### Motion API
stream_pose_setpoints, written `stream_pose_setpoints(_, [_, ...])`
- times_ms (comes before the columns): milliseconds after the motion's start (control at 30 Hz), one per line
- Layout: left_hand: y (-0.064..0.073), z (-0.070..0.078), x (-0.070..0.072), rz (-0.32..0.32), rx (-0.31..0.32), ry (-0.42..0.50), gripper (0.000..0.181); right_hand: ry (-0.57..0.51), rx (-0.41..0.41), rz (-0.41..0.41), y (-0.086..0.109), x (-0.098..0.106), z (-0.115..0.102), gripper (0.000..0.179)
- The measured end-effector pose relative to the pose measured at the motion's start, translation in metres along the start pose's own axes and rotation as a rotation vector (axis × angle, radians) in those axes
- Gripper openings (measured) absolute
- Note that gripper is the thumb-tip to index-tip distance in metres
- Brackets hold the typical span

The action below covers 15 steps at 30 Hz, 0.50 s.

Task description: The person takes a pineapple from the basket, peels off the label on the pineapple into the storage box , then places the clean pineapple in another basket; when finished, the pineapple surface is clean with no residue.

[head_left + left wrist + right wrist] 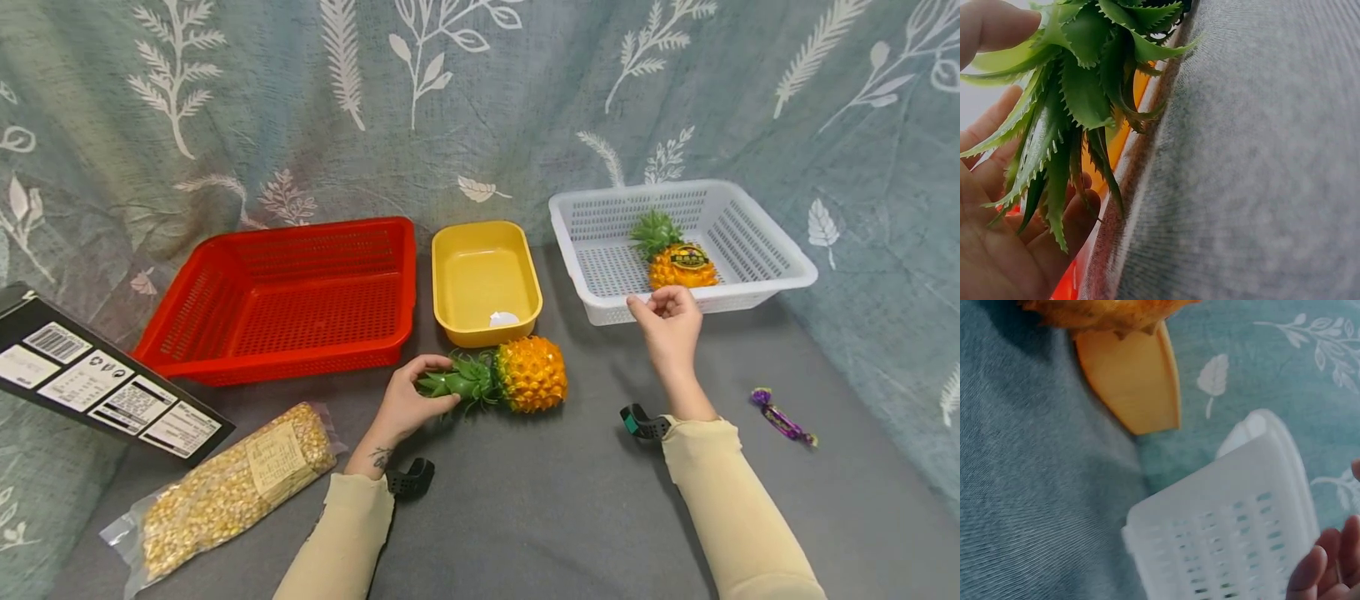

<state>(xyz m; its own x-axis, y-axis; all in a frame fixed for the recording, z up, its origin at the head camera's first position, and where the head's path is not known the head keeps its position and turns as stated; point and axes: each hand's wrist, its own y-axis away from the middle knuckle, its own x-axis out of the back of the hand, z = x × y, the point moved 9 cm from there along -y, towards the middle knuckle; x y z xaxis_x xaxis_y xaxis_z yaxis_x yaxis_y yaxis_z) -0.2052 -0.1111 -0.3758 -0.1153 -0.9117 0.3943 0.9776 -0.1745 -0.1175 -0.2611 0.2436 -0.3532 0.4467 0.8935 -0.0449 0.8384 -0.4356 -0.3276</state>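
Observation:
A pineapple (532, 375) with an orange body and green crown lies on its side on the grey table, in front of the yellow tub (486, 333). My left hand (408, 404) holds its crown, the thumb on one side and fingers on the other; the left wrist view shows the spiny leaves (1085, 94) between them. At the front rim of the white basket (607, 308), my right hand (671, 325) has its fingers loosely bent, with nothing seen in it. Whether it touches the rim cannot be told. Inside that basket lies a second pineapple (678, 262) with a dark label.
A red basket (300, 367) stands at the left. Nearer are a black box (112, 383) with white labels and a clear bag of corn kernels (232, 492). A purple wrapped candy (783, 417) lies at the right. Patterned cloth (465, 125) hangs behind.

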Motion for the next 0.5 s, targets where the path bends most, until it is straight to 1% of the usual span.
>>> stream_pose_setpoints(133, [0.0, 0.0, 0.001, 0.001, 0.002, 0.003, 0.042, 0.036, -0.01, 0.076, 0.0, 0.006, 0.01, 0.031])
stream_pose_setpoints(300, [0.0, -0.001, 0.0, -0.01, 0.002, 0.011, 0.043, 0.123, -0.085, 0.152, 0.003, 0.013, 0.022, 0.04])
stream_pose_setpoints(400, [0.0, -0.001, -0.001, -0.014, 0.002, 0.013, 0.043, 0.135, -0.183, 0.148, 0.005, 0.014, 0.032, 0.039])
stream_pose_setpoints(500, [-0.001, -0.001, -0.002, -0.019, 0.0, 0.008, 0.044, 0.093, -0.258, 0.101, 0.007, 0.009, 0.038, 0.037])
